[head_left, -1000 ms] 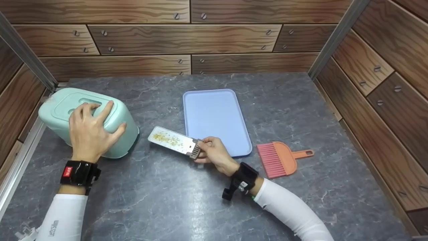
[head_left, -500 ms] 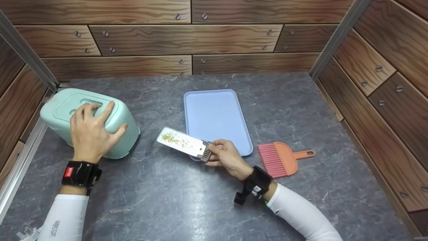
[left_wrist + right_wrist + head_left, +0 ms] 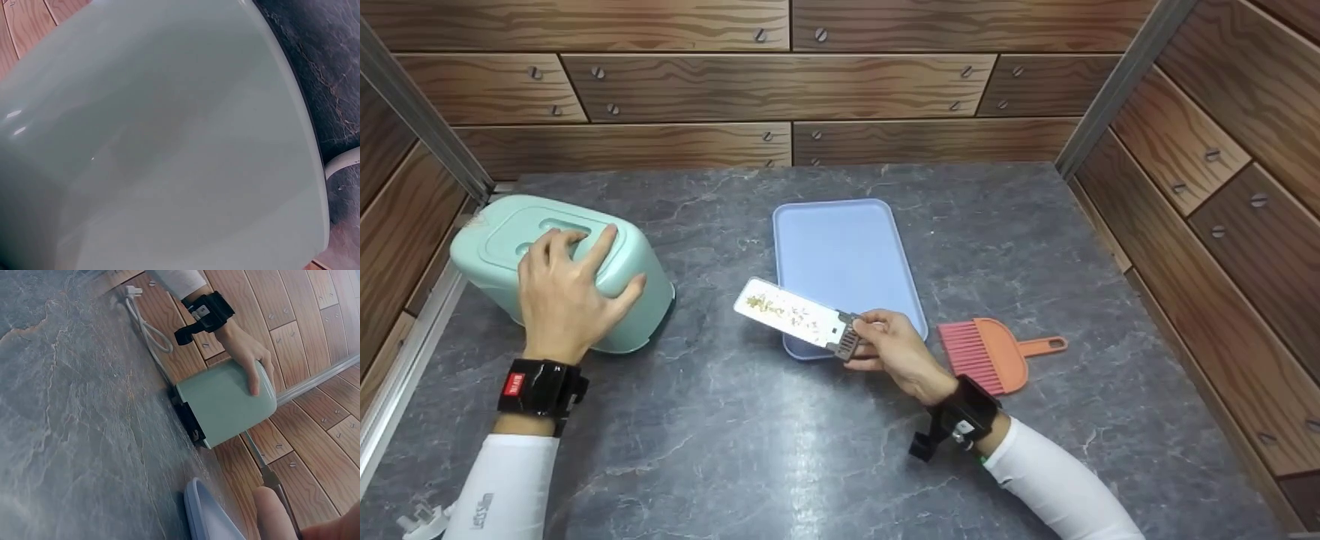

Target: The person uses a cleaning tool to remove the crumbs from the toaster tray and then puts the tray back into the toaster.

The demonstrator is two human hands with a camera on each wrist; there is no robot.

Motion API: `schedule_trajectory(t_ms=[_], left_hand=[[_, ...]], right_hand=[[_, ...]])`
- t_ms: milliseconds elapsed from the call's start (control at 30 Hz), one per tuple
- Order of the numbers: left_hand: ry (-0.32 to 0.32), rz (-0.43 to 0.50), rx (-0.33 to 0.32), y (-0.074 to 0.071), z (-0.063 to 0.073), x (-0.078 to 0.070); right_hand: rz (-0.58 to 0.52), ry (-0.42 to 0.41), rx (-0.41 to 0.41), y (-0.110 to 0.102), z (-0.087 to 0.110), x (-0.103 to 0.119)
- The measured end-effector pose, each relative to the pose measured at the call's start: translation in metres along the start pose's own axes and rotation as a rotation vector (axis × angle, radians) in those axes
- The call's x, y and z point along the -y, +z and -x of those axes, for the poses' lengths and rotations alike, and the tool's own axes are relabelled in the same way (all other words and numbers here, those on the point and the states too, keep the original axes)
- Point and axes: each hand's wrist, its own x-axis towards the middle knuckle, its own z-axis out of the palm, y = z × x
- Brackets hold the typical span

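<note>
We see the crumb tray (image 3: 787, 311) reaching out leftward from the fingers of the right hand (image 3: 900, 352), which pinch it by its grey handle (image 3: 846, 336), the thumb on top. Yellow-brown crumbs (image 3: 765, 304) lie on its white plate, thickest at the end farthest from those fingers. A second ago we had most of this plate left of the blue tray (image 3: 840, 247), over the bare bench (image 3: 720, 435); now it has come rightward, with much of it above the near part of the blue tray, whose near left corner has come into our view. We cannot tell how far above it hangs.

Beyond the right fingers the blue tray itself lies flat where it was. To their right is the orange dust brush (image 3: 1005, 356), its pink bristles toward them; it has not moved, but the right wrist strap (image 3: 967, 416) now comes up just beside the bristles.

Well to the left of the right fingers, we find the mint-green toaster (image 3: 228, 408) unmoved. The left hand (image 3: 566, 304) grips it as before, fingers bent over the top, thumb against the side. On the bench behind that hand, the right wrist view shows us a white power cord (image 3: 149, 332).
</note>
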Motion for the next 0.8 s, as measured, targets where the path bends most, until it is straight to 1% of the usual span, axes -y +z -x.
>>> schedule_trajectory(t_ms=[200,267,333,467,533,600,700,800], left_hand=[[-0.006,0.010,-0.002,0.000,0.002,0.001],[-0.012,0.021,-0.014,0.001,0.002,-0.001],[-0.013,0.040,-0.041,0.003,0.004,-0.006],[0.003,0.097,-0.143,0.009,0.012,-0.023],[0.010,0.159,-0.204,0.011,0.017,-0.035],[0.013,0.233,-0.246,0.012,0.022,-0.046],[0.017,0.348,-0.271,0.013,0.029,-0.063],[0.029,0.434,-0.254,0.016,0.034,-0.078]], right_hand=[[-0.015,0.000,-0.021,-0.014,0.001,0.001],[-0.020,0.001,-0.033,-0.018,0.002,0.002],[-0.024,0.004,-0.046,-0.023,0.003,0.003],[-0.028,0.010,-0.052,-0.030,0.006,0.004],[-0.032,0.012,-0.049,-0.032,0.007,0.004],[-0.042,0.012,-0.053,-0.034,0.008,0.005],[-0.056,0.015,-0.072,-0.034,0.008,0.006],[-0.066,0.018,-0.083,-0.034,0.008,0.006]])
